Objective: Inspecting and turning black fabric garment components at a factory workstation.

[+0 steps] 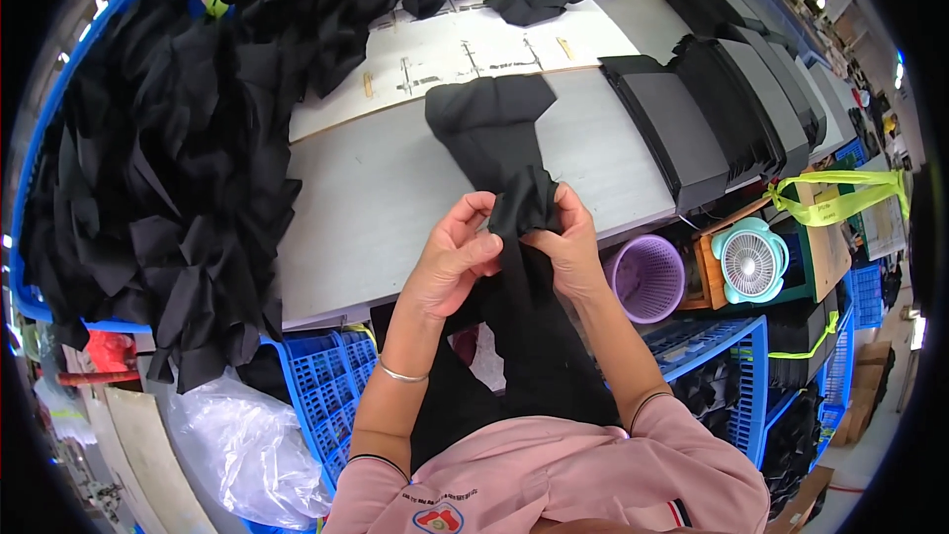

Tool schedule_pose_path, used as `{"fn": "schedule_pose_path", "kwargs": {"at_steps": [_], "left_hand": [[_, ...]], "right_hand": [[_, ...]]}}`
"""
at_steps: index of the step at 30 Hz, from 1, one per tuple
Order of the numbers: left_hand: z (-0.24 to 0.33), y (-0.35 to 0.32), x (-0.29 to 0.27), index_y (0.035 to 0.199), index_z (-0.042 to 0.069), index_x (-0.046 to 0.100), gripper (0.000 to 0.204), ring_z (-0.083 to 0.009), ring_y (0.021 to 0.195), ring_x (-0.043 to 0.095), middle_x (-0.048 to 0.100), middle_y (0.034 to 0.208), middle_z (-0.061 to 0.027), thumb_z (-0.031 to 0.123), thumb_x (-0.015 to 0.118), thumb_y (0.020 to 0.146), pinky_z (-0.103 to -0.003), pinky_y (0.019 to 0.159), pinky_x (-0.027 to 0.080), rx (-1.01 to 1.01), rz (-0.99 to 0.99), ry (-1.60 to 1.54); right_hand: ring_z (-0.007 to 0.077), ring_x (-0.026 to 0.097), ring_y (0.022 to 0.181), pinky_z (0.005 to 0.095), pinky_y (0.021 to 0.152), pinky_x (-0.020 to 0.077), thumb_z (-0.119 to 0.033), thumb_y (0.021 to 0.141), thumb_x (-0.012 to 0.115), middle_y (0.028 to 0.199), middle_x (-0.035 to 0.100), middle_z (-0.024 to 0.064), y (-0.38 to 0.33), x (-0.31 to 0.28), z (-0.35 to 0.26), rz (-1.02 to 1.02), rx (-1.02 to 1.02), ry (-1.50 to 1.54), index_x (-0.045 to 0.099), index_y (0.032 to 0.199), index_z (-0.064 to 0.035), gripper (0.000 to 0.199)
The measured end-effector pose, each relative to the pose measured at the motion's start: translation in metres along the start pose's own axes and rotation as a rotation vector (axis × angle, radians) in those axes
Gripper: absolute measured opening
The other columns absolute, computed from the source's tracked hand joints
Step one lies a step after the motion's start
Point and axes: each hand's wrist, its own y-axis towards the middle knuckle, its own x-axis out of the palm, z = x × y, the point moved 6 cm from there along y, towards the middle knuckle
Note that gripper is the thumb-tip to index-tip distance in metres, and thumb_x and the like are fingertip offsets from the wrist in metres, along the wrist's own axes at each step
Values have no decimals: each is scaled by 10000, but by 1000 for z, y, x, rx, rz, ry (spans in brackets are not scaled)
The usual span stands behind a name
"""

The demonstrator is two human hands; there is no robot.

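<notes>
A black fabric piece [494, 129] stretches from the grey tabletop down past the near edge, its far end lying flat and wide. Both hands pinch its bunched middle, raised just above the table's front edge. My left hand [461, 252] grips the left side of the bunch with thumb and fingers. On the other side my right hand [566, 242] has its thumb and fingers closed on the cloth. Folds hide some of the fingertips. The lower end of the fabric hangs toward my lap, where it blends with dark trousers.
A blue crate [40, 119] heaped with black fabric pieces [178, 138] stands left. Stacked folded black panels [682, 138] line the table's right. Below them are a purple basket [647, 277], a small turquoise fan [751, 259] and blue crates [732, 356]. A marked white board [474, 49] lies behind.
</notes>
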Motion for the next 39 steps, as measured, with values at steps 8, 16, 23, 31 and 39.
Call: {"fn": "schedule_pose_path", "kwargs": {"at_steps": [8, 16, 23, 31, 39], "left_hand": [[4, 9, -25, 1217, 74, 569, 505, -75, 842, 631, 681, 1020, 7, 23, 791, 766, -211, 688, 509, 11, 0, 42], [13, 14, -25, 1107, 87, 651, 403, -58, 797, 619, 670, 959, 27, -3, 795, 741, -180, 641, 486, 10, 19, 86], [60, 0, -62, 1025, 57, 675, 302, -49, 700, 541, 632, 933, 6, -123, 618, 790, -165, 612, 414, 634, 533, 673], [47, -17, -33, 1076, 25, 677, 432, -51, 642, 438, 612, 996, -19, -162, 510, 724, -195, 605, 379, 895, 785, 1101], [59, -14, -16, 1163, 37, 649, 420, -46, 639, 457, 604, 1145, -42, -113, 653, 770, -197, 581, 410, 750, 603, 1092]], "right_hand": [[72, 562, 914, 241, 803, 468, 23, 786, 723, 960, 589, 0, 29, -2, 17, -203, 29, -284, 540, 973, -41, 269], [100, 624, 926, 252, 867, 511, -98, 869, 716, 1056, 642, 34, 32, 17, -4, -254, 290, 260, 572, 1100, -28, 282], [120, 594, 573, 250, 550, 464, -79, 867, 719, 721, 636, 41, 44, -3, -32, 142, -579, -1138, 603, 1006, -41, 185], [141, 614, 577, 304, 546, 475, -120, 840, 742, 750, 622, 99, 25, -10, 16, 32, -311, -876, 525, 1279, -89, 491], [136, 574, 643, 271, 628, 491, -218, 769, 826, 888, 627, 64, 47, -84, -47, 180, -247, -1070, 595, 1241, -76, 544]]}}
